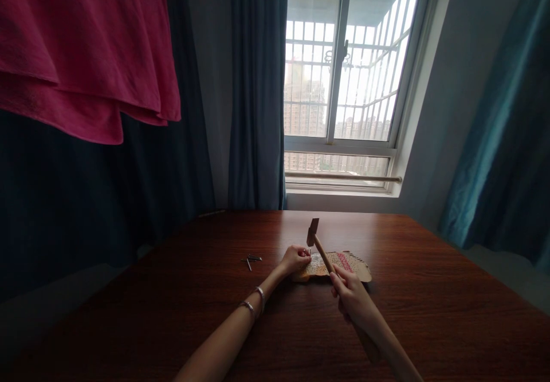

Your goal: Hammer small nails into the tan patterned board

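My right hand [349, 293] is closed around the wooden handle of a small hammer [318, 244], whose dark head is raised above the table. My left hand [295, 258] is pinched on a small nail held upright on a flat wooden piece [352, 264] with dotted and pink patterning. The hammer head hovers just above and to the right of my left fingers. Two bracelets circle my left wrist.
A few loose dark nails [250, 260] lie on the brown wooden table [429, 290] left of my left hand. Behind the table are a window [344, 84] and blue curtains [258, 95]. A red cloth [86, 50] hangs at the upper left.
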### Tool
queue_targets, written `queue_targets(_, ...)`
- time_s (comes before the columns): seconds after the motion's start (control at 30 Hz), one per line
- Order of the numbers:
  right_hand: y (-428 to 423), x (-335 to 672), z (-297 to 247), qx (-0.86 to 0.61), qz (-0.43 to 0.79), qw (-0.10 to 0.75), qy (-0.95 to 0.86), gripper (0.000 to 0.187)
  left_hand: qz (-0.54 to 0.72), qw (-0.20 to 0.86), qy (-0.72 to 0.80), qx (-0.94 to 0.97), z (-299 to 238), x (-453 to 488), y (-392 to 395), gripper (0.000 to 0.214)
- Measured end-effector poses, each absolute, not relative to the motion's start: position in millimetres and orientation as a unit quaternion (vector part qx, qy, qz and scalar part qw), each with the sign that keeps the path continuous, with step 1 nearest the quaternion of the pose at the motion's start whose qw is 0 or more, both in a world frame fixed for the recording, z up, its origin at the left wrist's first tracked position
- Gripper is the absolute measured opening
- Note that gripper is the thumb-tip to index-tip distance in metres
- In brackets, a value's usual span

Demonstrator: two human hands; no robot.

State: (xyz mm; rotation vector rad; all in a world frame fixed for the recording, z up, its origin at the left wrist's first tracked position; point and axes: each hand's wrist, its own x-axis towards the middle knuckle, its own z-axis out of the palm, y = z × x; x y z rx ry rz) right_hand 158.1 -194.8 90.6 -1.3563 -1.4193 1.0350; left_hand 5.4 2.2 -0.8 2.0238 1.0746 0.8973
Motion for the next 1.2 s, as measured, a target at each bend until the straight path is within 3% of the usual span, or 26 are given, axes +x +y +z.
queue_targets(0.27,-194,162,97,-0.565,0.413,0.415,-0.582,0.038,0.342,0.337,0.405,0.778,2,4,0,0.025)
queue_targets(0.43,-196,164,107,-0.557,0.378,0.440,-0.594,0.030,0.347,0.334,0.401,0.779,4,3,-1,0.024)
queue_targets(0.6,-194,167,106,-0.564,0.386,0.414,-0.601,0.026,0.352,0.336,0.398,0.778,5,4,-1,0.023)
queue_targets(1.2,-192,162,101,-0.563,0.419,0.406,-0.586,0.028,0.343,0.318,0.417,0.780,0,4,2,0.023)
